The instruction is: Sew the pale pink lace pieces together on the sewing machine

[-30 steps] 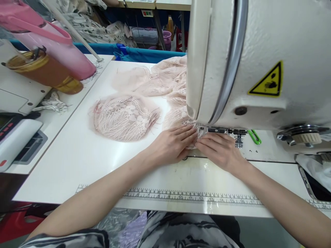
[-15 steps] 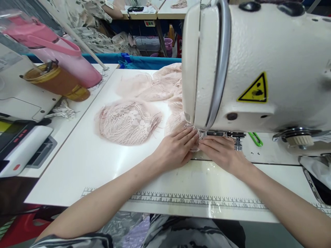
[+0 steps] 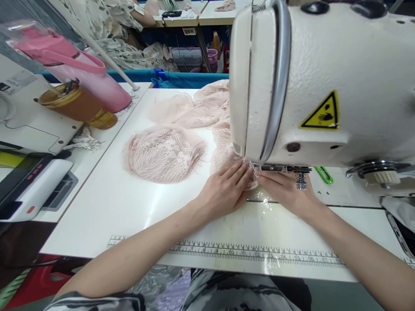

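Beneath the head of a white sewing machine (image 3: pixel 366 65) lies a pale pink lace piece (image 3: pixel 252 185), mostly covered by my hands and the machine. My left hand (image 3: pixel 223 188) rests flat on it, left of the needle area, fingers stretched out. On the other side my right hand (image 3: pixel 287 192) lies flat, fingertips beside the lace edge and partly behind the metal attachment (image 3: pixel 282 168). The needle itself is hidden. A rounded lace cup (image 3: pixel 162 155) sits to the left, and more lace fabric (image 3: pixel 207 106) is bunched behind the machine head.
A printed ruler (image 3: pixel 233 250) runs along the table's front edge. Left stand a pink bottle (image 3: pixel 94 77), a brown cup (image 3: pixel 76 106) and another machine's control panel (image 3: pixel 35 185). A green thread snipper (image 3: pixel 324 175) and a phone (image 3: pixel 400 233) lie right. Another person's arm (image 3: pixel 142 17) shows behind.
The whole view has shifted slightly, with things sitting a little further right. Both hands keep nearly the same pose; a slightly wider strip of lace shows between them.
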A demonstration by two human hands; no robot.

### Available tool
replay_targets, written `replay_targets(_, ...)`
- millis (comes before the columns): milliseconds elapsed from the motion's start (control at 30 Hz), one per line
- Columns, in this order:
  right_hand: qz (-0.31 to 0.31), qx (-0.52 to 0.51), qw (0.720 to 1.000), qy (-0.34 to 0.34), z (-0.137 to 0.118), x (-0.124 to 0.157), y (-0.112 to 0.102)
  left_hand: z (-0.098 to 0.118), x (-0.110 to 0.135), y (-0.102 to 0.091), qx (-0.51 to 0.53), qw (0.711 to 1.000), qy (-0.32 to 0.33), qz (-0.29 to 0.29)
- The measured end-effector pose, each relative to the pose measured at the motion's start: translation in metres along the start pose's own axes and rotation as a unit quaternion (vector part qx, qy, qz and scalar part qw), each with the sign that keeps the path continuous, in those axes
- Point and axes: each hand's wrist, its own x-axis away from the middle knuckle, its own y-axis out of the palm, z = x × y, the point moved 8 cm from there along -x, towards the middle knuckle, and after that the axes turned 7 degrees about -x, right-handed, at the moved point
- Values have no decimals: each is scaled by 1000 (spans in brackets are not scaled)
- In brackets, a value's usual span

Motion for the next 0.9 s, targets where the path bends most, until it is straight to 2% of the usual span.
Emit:
replay_targets(133, -22, -80, 992, 98, 16, 4, 6, 2, -1, -2, -1, 1000, 0, 3)
replay_targets(333, -24, -163, 975, 150, 26, 3, 5, 2, -3, -1, -1, 1000, -6, 11)
replay_targets(433, -2, -171, 970, 173, 32, 5, 5, 1, -3, 1, 3, 1000, -12, 9)
replay_targets(533, 11, -159, 973, 169, 33, 7, 6, 0, -3, 3, 9, 1000, -16, 2)
replay_targets(633, -12, -131, 980, 148, 30, 7, 8, 0, -2, 2, 2, 1000, -16, 5)
replay_targets(800, -23, -43, 997, 60, 13, 6, -1, 6, 2, -5, -5, 998, 53, 43)
replay_targets(900, -36, -54, 995, 74, 13, 8, 0, 3, 4, -5, 8, 997, 69, 33)
